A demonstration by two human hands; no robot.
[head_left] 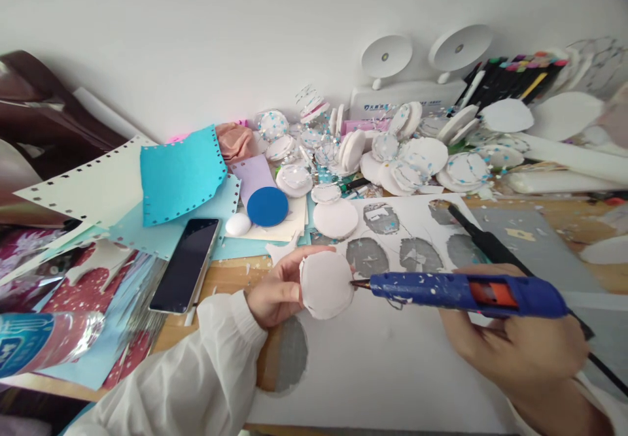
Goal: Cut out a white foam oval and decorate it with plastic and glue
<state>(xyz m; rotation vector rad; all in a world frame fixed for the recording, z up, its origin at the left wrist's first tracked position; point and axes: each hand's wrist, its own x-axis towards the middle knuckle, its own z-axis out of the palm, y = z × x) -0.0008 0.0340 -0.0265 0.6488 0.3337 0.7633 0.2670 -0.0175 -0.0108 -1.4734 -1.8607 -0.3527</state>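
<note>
While the right hand (524,348) grips a glue gun (422,289), the left hand (275,290) pinches a white disc (327,285), perhaps touching the nozzle (362,284).

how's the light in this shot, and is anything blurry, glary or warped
Head view: light looks soft and mostly even, with faint shadows; head view: the white disc and glue gun read fairly clearly; head view: the bottle catches pale highlights; head view: things near the side edges look stretched and softer.
</note>
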